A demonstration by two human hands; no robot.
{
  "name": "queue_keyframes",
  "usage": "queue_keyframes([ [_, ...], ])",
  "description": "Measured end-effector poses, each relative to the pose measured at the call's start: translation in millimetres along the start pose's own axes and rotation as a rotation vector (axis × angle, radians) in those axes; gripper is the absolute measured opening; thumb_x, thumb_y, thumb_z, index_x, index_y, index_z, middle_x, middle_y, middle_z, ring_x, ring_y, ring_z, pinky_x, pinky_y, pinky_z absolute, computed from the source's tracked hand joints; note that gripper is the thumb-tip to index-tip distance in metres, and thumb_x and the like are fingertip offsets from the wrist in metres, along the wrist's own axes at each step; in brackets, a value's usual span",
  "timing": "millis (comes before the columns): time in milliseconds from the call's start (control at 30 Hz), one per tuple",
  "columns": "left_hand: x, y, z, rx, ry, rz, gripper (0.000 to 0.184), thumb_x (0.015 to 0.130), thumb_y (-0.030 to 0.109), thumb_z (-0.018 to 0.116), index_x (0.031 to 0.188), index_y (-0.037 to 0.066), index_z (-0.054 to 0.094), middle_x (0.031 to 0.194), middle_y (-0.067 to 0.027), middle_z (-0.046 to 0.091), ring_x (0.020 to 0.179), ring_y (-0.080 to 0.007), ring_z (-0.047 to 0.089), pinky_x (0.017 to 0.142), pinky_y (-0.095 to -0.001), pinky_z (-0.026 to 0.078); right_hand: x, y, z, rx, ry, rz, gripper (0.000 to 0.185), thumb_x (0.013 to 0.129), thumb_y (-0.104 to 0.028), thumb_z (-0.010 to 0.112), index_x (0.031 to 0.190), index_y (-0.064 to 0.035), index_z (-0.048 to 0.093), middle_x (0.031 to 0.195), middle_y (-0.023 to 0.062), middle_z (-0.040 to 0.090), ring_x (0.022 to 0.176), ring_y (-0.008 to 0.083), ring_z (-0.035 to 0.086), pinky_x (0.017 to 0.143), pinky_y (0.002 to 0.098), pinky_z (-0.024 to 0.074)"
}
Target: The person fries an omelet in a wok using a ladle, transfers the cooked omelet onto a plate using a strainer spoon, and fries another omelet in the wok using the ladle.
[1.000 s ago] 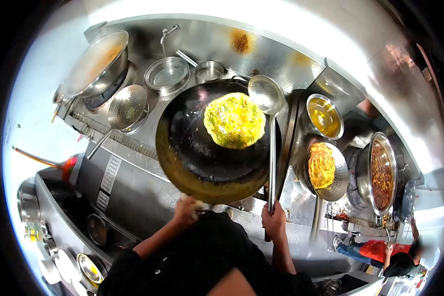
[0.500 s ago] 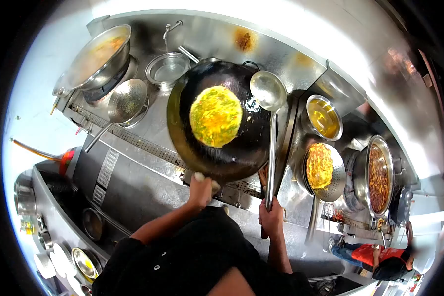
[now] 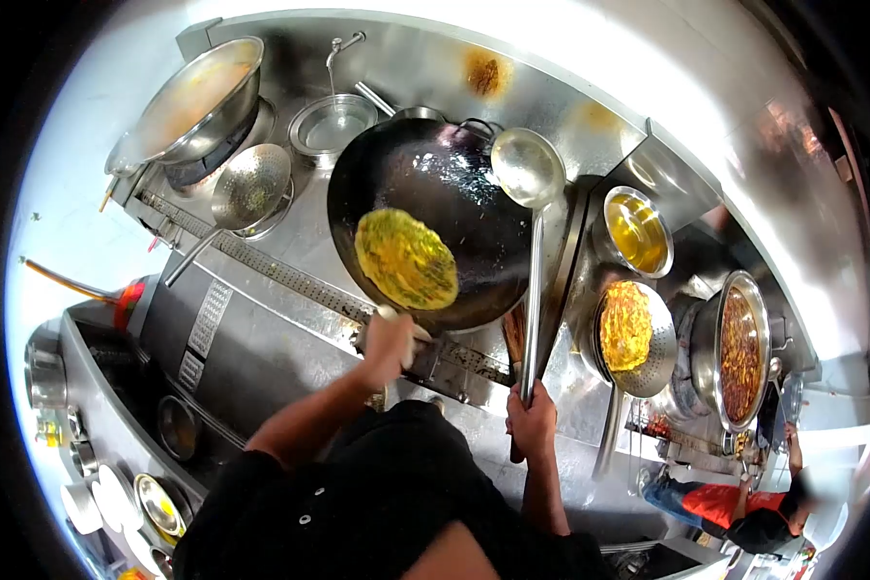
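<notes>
My left hand (image 3: 389, 350) is closed on the near rim of the black wok (image 3: 454, 208), with a pale cloth (image 3: 418, 338) bunched in its grip. A round, flat omelette (image 3: 406, 259) with green flecks lies in the wok's near left side, close to that hand. My right hand (image 3: 532, 421) is wrapped round the long handle of a steel ladle (image 3: 529, 166). The ladle's bowl is over the wok's far right edge, apart from the omelette. Beside the ladle handle, near my right hand, are wooden handles (image 3: 514, 338).
Right of the wok, a strainer (image 3: 659, 343) holds another omelette (image 3: 625, 324), below a bowl of yellow oil (image 3: 638, 232). Farther right is a pan of red-brown food (image 3: 741, 353). A perforated ladle (image 3: 251, 188) and a large steaming bowl (image 3: 203, 106) stand left. A co-worker (image 3: 744, 507) is lower right.
The wok has tilted, and the omelette has moved toward its near left side, showing a darker, greener surface. My left hand has risen slightly with the rim. The ladle has hardly moved.
</notes>
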State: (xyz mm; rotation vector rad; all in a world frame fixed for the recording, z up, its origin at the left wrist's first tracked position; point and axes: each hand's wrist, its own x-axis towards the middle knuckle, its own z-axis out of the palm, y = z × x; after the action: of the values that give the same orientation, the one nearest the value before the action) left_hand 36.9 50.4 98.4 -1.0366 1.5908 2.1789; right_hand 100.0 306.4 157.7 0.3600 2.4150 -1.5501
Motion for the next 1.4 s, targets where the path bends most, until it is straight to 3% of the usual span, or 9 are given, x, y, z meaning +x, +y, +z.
queue_keyframes([
  [200,-25.8,-102.8,-56.9,0.01,-0.067,0.275,0.027,0.078,0.004,0.055,0.103,0.002,0.048,0.078,-0.0093,0.056,0.064,-0.0173,0.057,0.047,-0.0303,0.044,-3.3,8.2,-4.0,0.009,0.016,0.004,0.005,0.088,-0.007,0.056,0.088,-0.0031,0.052,0.058,0.0017,0.05,0.043,0.0098,0.05,0.039,0.0265,0.041],
  [267,-59.8,-40.5,-83.0,-0.138,0.036,-0.276,0.019,0.081,0.011,0.053,0.099,0.004,0.052,0.081,-0.0105,0.055,0.077,-0.0185,0.058,0.054,-0.0285,0.047,-5.8,1.6,-7.0,0.007,-0.006,0.038,0.006,0.088,-0.007,0.056,0.088,-0.0035,0.051,0.057,0.0011,0.049,0.044,0.0095,0.049,0.04,0.0261,0.0411],
  [333,-43.1,-22.7,-115.7,-0.45,0.101,-0.266,0.011,0.082,0.014,0.051,0.088,0.005,0.052,0.073,-0.0063,0.054,0.058,-0.0166,0.054,0.046,-0.0252,0.044,-9.0,4.3,-8.1,0.02,-0.035,0.058,0.006,0.088,-0.008,0.056,0.088,-0.0038,0.051,0.056,0.0007,0.048,0.044,0.0093,0.049,0.04,0.0259,0.041],
  [433,-16.3,33.8,-143.8,-0.695,-0.433,-0.583,0.023,0.086,0.027,0.049,0.083,0.005,0.055,0.063,-0.0082,0.058,0.046,-0.0157,0.055,0.037,-0.026,0.046,-4.4,13.5,-5.6,0.023,-0.086,0.035,0.008,0.089,-0.009,0.056,0.089,-0.004,0.05,0.057,0.0009,0.049,0.043,0.0091,0.047,0.04,0.0259,0.0403],
  [533,19.1,33.6,-91.8,-0.34,-0.247,-0.108,0.023,0.093,0.027,0.048,0.098,0.006,0.055,0.082,-0.0111,0.064,0.06,-0.0224,0.062,0.039,-0.027,0.048,-3.0,10.4,-0.4,0.074,-0.094,0.007,0.015,0.088,-0.016,0.059,0.09,-0.0028,0.053,0.058,0.005,0.053,0.047,0.013,0.052,0.045,0.0296,0.0423],
  [700,3.0,-19.6,17.5,-0.04,0.072,0.207,0.011,0.084,0.008,0.049,0.076,0.003,0.055,0.058,-0.0053,0.054,0.041,-0.0146,0.052,0.033,-0.0284,0.037,3.0,13.2,5.7,0.012,-0.059,0.004,0.014,0.087,-0.015,0.058,0.091,-0.0029,0.053,0.058,0.0054,0.054,0.046,0.0137,0.053,0.043,0.0307,0.0432],
  [967,-46.5,-41.0,-84.7,-0.411,-0.009,-0.186,0.021,0.082,0.014,0.052,0.1,0.004,0.053,0.089,-0.0116,0.061,0.074,-0.0219,0.062,0.061,-0.0342,0.052,-2.7,6.1,-4.0,-0.013,-0.03,0.025,0.008,0.088,-0.007,0.056,0.088,-0.0024,0.05,0.057,0.0016,0.049,0.043,0.0098,0.049,0.039,0.0266,0.0408],
  [1067,-1.1,-6.0,-124.4,-0.542,-0.293,-0.201,0.015,0.085,0.02,0.051,0.094,0.008,0.052,0.085,-0.011,0.062,0.065,-0.0224,0.061,0.059,-0.0343,0.053,-3.1,0.8,-2.8,0.019,-0.05,0.024,0.007,0.088,-0.008,0.056,0.088,-0.0022,0.051,0.056,0.0018,0.049,0.044,0.0097,0.049,0.039,0.0262,0.0404],
  [1400,-15.7,-39.4,1.1,-0.093,0.075,0.247,0.006,0.081,0.005,0.051,0.085,0.001,0.053,0.061,-0.0099,0.059,0.032,-0.0141,0.042,0.028,-0.0276,0.03,1.7,-4.5,1.8,0.081,-0.083,0.01,0.009,0.089,-0.01,0.057,0.091,-0.0027,0.051,0.057,0.0014,0.05,0.043,0.009,0.049,0.039,0.026,0.0407],
])
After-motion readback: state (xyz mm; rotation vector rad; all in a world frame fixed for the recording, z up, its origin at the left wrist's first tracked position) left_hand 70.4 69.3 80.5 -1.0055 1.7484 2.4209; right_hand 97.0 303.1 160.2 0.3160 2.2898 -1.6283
